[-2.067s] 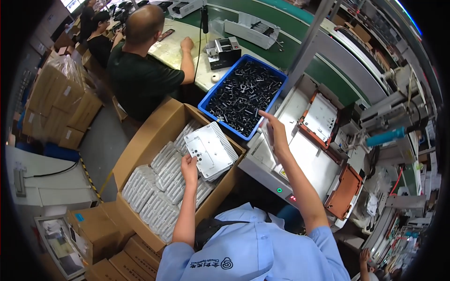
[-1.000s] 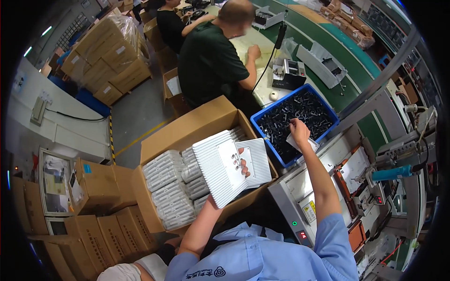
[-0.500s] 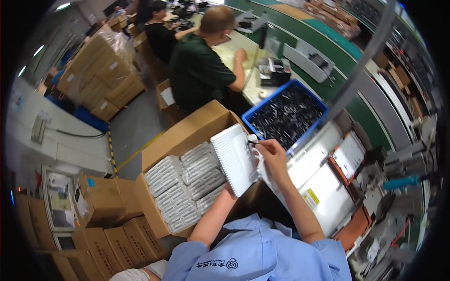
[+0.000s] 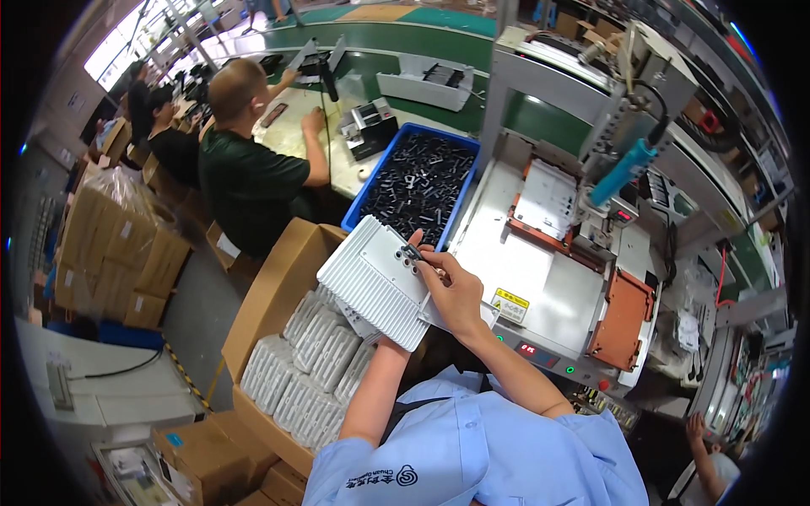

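Observation:
A white ribbed metal housing (image 4: pixel 371 278) lies tilted across my left hand (image 4: pixel 416 239), which grips it from beneath; most of that hand is hidden by the housing. Over the small round holes near the housing's far edge, my right hand (image 4: pixel 454 291) pinches a small black part (image 4: pixel 411 252) between thumb and fingers, against the surface. A second flat white piece (image 4: pixel 488 314) shows beyond the right hand; whether it joins the housing I cannot tell. Below, an open cardboard box (image 4: pixel 268 295) holds rows of similar white pieces (image 4: pixel 291 384).
Ahead stands a blue bin (image 4: pixel 359 205) full of small black parts. To the right is a white machine (image 4: pixel 540 295) with orange-brown fixtures (image 4: pixel 623 316) and a teal cylinder (image 4: pixel 623 173). A co-worker (image 4: pixel 253 169) sits at the bench at left. Stacked cartons (image 4: pixel 118 244) stand farther left.
My view has swung right, bringing more of the machine into sight. The housing has turned and tilted flatter, and my right hand's small black part now sits at its holes.

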Demonstrator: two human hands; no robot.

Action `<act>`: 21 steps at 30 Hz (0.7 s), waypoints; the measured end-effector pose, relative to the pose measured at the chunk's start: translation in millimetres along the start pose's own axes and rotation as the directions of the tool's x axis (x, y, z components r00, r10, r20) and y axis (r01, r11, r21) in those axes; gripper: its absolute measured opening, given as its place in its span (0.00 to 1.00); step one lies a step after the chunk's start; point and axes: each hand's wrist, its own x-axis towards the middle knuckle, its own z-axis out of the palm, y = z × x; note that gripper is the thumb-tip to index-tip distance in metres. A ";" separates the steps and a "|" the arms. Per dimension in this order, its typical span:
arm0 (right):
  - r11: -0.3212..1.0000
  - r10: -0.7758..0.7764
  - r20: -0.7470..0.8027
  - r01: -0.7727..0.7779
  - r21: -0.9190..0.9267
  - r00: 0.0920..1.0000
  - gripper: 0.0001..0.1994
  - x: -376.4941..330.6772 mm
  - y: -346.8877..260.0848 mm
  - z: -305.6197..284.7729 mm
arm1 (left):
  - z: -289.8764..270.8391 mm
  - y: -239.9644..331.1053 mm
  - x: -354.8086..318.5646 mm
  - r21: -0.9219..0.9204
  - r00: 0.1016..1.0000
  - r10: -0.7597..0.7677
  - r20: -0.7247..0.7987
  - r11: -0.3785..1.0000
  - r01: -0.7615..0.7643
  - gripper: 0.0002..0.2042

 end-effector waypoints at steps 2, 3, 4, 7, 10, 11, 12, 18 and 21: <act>0.994 -0.094 -0.102 0.087 -0.074 0.990 0.08 -0.9 -2.1 -4.5 | 1.6 -6.3 2.0 -0.013 1.000 -0.015 -0.005 1.000 0.015 0.28; 0.993 -0.096 -0.115 0.088 -0.074 0.989 0.08 -1.8 -4.1 -7.4 | -0.9 -8.5 3.7 -0.010 1.000 -0.025 0.004 1.000 0.025 0.28; 0.988 -0.116 -0.135 0.100 -0.121 0.984 0.08 -3.7 -6.2 -10.3 | -5.0 -10.9 5.6 -0.021 0.999 -0.042 0.029 0.999 0.043 0.29; 0.983 -0.153 -0.166 0.132 -0.131 0.974 0.08 -2.1 -5.4 -17.8 | 1.3 -17.8 5.5 0.031 0.997 -0.080 0.006 0.996 0.080 0.30; 0.982 -0.179 -0.151 0.168 -0.082 0.972 0.07 -2.3 -8.7 -26.5 | 7.7 -16.9 5.4 0.092 0.999 -0.044 0.022 0.995 0.042 0.30; 0.981 -0.187 -0.127 0.179 -0.073 0.974 0.07 -3.2 -10.9 -29.6 | 8.6 -17.6 4.8 0.092 0.999 -0.050 0.021 0.995 0.048 0.30; 0.981 -0.189 -0.129 0.180 -0.077 0.974 0.07 -4.0 -12.7 -31.6 | 9.3 -18.1 3.7 0.174 0.999 -0.039 0.030 0.984 0.034 0.30; 0.976 -0.181 -0.136 0.160 -0.151 0.974 0.08 -4.5 -12.8 -40.4 | 25.5 -18.4 0.3 0.422 0.999 -0.009 0.039 0.907 -0.008 0.27; 0.971 -0.196 0.014 0.196 -0.139 0.980 0.09 -1.8 -21.3 -55.9 | 27.8 -17.9 -1.7 0.356 0.999 -0.005 0.047 0.934 -0.012 0.27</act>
